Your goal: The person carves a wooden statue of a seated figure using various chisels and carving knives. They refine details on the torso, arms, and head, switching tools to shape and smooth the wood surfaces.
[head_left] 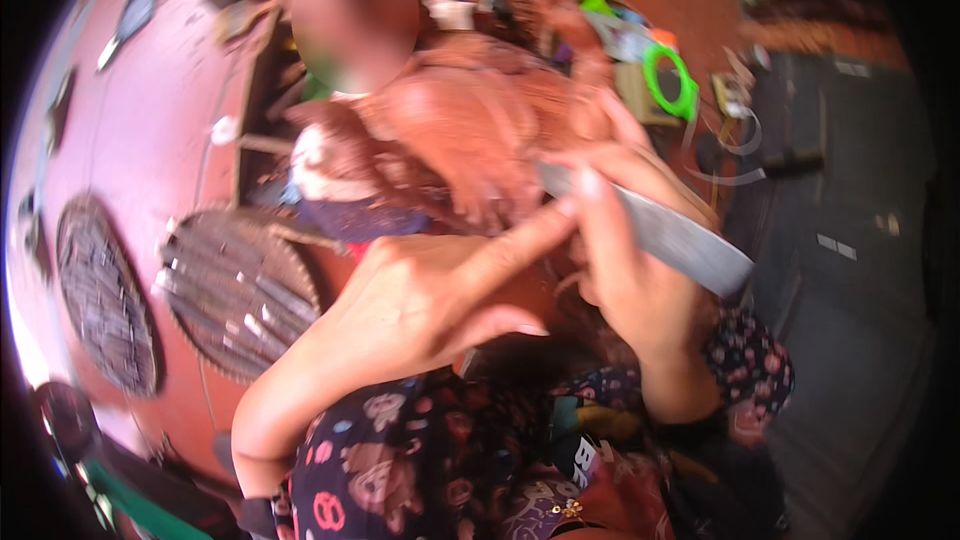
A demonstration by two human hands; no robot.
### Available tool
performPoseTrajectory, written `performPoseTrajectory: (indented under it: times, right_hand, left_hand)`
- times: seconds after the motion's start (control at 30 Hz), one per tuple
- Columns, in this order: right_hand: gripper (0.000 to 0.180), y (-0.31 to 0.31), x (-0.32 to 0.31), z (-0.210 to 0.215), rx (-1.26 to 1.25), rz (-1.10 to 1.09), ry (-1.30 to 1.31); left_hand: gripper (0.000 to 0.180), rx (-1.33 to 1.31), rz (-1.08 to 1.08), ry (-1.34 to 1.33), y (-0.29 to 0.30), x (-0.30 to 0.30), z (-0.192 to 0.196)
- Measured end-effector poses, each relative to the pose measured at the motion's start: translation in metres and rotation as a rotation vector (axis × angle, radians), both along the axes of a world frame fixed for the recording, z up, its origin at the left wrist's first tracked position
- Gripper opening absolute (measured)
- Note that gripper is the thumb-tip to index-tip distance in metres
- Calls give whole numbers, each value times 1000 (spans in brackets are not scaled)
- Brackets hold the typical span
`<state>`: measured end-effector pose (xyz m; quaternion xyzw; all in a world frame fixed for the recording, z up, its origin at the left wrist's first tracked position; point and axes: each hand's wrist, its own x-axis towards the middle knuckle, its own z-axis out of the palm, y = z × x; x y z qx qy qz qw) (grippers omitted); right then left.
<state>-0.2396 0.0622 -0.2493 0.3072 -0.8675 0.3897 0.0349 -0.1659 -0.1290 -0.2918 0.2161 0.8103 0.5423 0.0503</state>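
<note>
A reddish-brown clay form (pixel 470 130) sits close in front of me, blurred by motion. My right hand (pixel 625 260) grips a flat grey metal blade (pixel 680 240) whose tip rests against the clay. My left hand (pixel 430 300) lies beside it, its forefinger stretched toward the blade's tip and the clay surface. My flowered dark sleeves fill the lower part of the view.
Two round ribbed woven mats (pixel 235 290) (pixel 100 290) lie on the red floor (pixel 150 130) at left. A green ring (pixel 668 80) and small tools are scattered at the back right. A dark grey surface (pixel 850 270) runs along the right.
</note>
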Motion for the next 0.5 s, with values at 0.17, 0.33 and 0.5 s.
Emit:
performPoseTrajectory:
  times: [0.17,0.33,0.5]
  right_hand:
    - [5,-5,28,36,56,143,-302]
    - [29,-22,49,20,226,190,-447]
    - [29,-2,41,19,214,168,-342]
  left_hand:
    - [32,196,317,416,-8,1,-1]
    - [9,264,297,288,-30,30,-22]
    - [4,447,1229,-302,-46,117,-90]
